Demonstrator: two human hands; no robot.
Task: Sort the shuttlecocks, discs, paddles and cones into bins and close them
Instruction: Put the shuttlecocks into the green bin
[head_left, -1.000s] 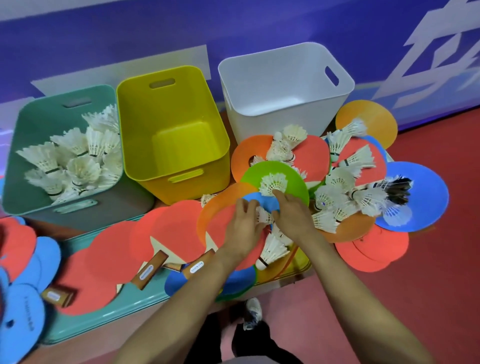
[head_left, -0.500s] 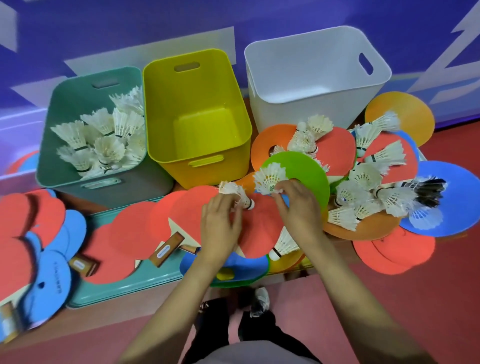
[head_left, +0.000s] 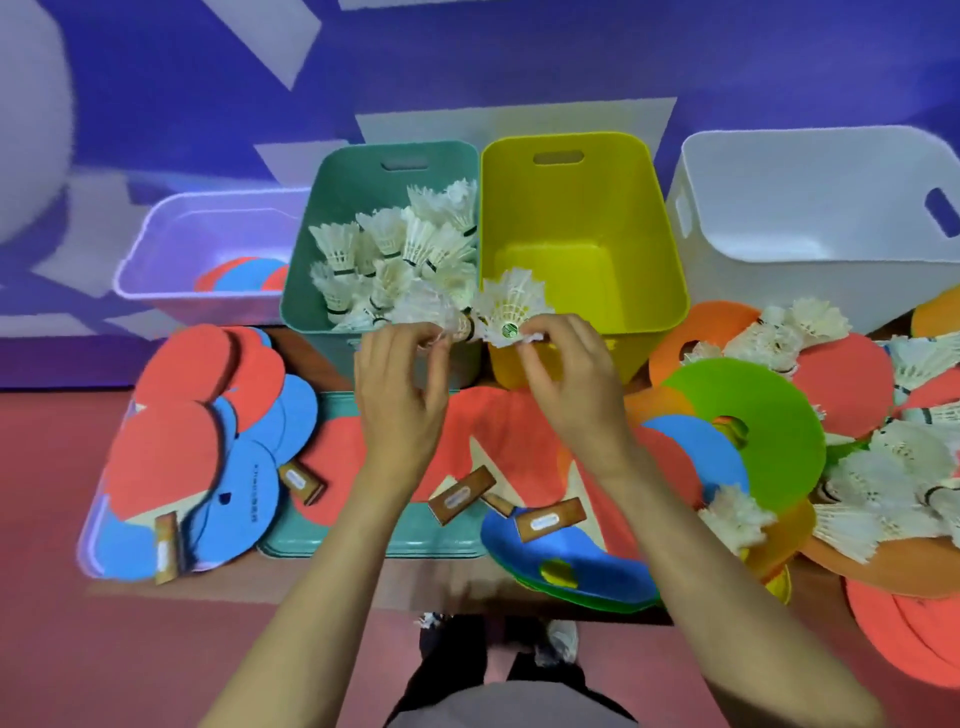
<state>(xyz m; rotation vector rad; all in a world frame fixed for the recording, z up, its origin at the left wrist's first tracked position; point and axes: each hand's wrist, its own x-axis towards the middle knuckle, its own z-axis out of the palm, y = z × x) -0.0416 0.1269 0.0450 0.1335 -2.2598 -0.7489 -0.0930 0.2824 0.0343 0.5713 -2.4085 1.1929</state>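
Left hand: the left hand (head_left: 400, 400) pinches the first shuttlecock (head_left: 428, 306) between thumb and fingertips, over the near rim of the teal bin (head_left: 358, 171).
Right hand: the right hand (head_left: 571, 379) has its fingertips closed on the second shuttlecock (head_left: 511, 304) near the cork, where the teal bin meets the yellow bin (head_left: 660, 218).
Why held so: I think a light pinch spares the feathers, and both go to the teal bin.
Teal bin: a heap of shuttlecocks (head_left: 400, 244) lies inside.
Yellow bin: I see nothing inside.
White bin (head_left: 779, 171): the visible part holds nothing.
Pale bin (head_left: 156, 244): red and blue flat pieces; which kind, I cannot tell.
Not sorted: loose shuttlecocks (head_left: 893, 467) lie on the discs (head_left: 774, 405) at the right; paddles (head_left: 171, 457) lie in front.
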